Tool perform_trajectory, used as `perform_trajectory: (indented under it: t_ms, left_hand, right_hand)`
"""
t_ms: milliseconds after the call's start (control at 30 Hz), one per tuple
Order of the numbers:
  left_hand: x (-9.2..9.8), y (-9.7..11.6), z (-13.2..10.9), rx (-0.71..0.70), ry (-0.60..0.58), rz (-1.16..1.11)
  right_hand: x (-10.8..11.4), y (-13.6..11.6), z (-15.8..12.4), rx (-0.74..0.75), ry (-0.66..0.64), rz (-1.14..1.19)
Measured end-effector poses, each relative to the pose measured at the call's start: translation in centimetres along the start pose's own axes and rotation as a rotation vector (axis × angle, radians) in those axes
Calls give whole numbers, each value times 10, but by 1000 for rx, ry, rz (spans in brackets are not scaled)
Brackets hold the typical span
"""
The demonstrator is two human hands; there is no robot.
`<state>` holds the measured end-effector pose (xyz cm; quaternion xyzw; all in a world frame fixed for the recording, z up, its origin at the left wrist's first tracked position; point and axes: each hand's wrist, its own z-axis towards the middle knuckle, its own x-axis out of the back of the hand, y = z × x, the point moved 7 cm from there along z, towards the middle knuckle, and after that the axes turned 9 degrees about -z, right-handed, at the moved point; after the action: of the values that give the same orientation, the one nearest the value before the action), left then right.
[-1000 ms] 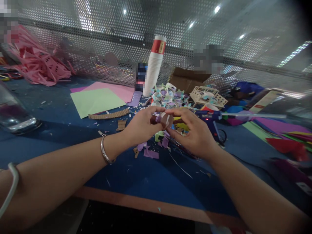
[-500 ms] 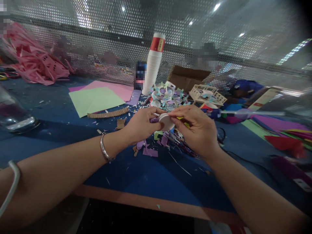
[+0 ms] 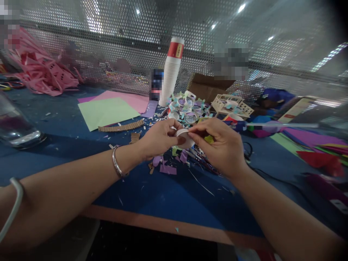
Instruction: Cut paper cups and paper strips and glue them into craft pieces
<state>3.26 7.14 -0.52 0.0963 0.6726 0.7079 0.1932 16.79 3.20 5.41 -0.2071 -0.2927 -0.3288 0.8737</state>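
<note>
Between my two hands is a small round white piece, like the bottom of a paper cup (image 3: 186, 140), with a raised rim facing up. My left hand (image 3: 160, 139) is closed on its left side, thumb below and fingers behind. My right hand (image 3: 221, 145) pinches the right edge of its rim between thumb and fingertips. Just beyond the hands lies a pile of decorated paper rings (image 3: 187, 108) in white, purple and green. Purple paper scraps (image 3: 168, 169) are scattered on the table beneath.
A tall stack of paper cups (image 3: 171, 72) stands behind the pile. Coloured paper sheets (image 3: 108, 112) and a corrugated cardboard strip (image 3: 121, 127) lie left, with a clear glass (image 3: 24, 134) farther out. A glue gun (image 3: 236, 125), a wooden frame (image 3: 231, 105) and more paper (image 3: 312, 139) are right.
The white round piece has tilted slightly between my fingers, so its rim shows differently. Both hands keep nearly the same place and grip.
</note>
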Motion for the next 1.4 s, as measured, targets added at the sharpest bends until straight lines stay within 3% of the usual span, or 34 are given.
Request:
perform_trajectory:
  t_ms: [200, 467, 700, 867, 1200, 1400]
  left_hand:
    - [0, -4, 2, -7, -13, 68]
    - [3, -3, 1, -42, 54, 77]
    - [1, -4, 1, -117, -10, 122]
    - [2, -1, 0, -151, 11, 180]
    - [5, 9, -4, -120, 72, 256]
    - [4, 1, -2, -73, 47, 128]
  right_hand:
    - [-4, -3, 0, 47, -38, 8]
    - [-2, -3, 0, 40, -17, -25]
    - [2, -4, -1, 39, 16, 19]
    - [2, -4, 0, 9, 15, 21]
    - [1, -5, 0, 18, -24, -21]
    - [4, -7, 1, 37, -26, -17]
